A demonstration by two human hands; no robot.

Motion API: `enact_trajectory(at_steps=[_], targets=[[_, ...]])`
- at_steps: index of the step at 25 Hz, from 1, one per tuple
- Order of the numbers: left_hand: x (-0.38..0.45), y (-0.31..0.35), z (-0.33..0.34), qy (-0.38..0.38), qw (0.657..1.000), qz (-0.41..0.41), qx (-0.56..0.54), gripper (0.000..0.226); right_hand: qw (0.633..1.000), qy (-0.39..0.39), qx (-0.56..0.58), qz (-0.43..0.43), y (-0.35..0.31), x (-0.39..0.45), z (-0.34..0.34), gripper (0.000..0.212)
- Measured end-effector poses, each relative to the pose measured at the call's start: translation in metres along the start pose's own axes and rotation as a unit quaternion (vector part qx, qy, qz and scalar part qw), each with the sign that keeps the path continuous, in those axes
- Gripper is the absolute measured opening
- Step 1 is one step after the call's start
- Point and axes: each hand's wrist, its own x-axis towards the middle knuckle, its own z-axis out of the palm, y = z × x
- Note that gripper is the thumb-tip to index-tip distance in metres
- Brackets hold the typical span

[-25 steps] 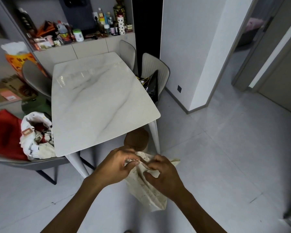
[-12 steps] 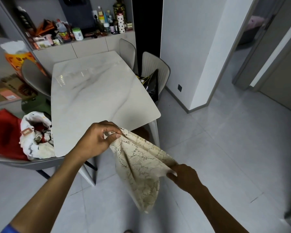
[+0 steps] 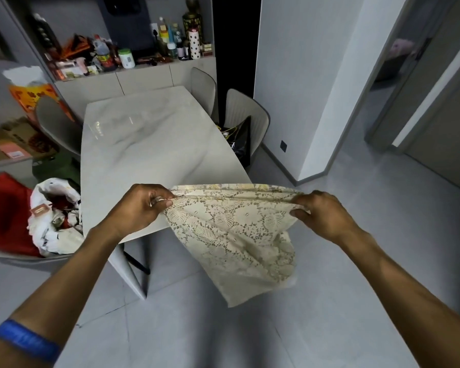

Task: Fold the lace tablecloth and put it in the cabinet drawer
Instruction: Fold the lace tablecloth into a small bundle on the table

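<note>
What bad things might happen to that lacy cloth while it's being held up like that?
The lace tablecloth hangs in the air, pinched only at its top edge by the left hand and the right hand. If either pinch slips, that side may drop to the floor. The open lace might also catch on the corner of the marble table just behind it.

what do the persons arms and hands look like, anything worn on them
Both forearms are bare, with no sleeves showing in the frame. The left hand and the right hand wear no gloves, and no rings or watch can be seen. The only item worn is a blue band around the left arm at the lower left edge of the view; any markings on it are too blurred to read.
</note>
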Motion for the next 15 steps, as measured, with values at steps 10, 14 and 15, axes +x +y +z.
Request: enact_trajectory(at_steps=[10,14,15], targets=[[0.012,-0.002,0.022,0.050,0.998,-0.018,-0.031,0.010,0.998,-0.035,0.029,0.039,0.013,0.011,-0.024,0.015],[0.018,0.006,0.015,0.047,0.999,-0.022,-0.006,0.008,0.998,-0.038,0.040,0.040,0.011,0.010,-0.030,0.018],[0.020,0.007,0.011,0.061,0.998,-0.026,-0.012,0.009,0.999,-0.011,0.034,0.038,0.011,0.011,-0.033,0.018]])
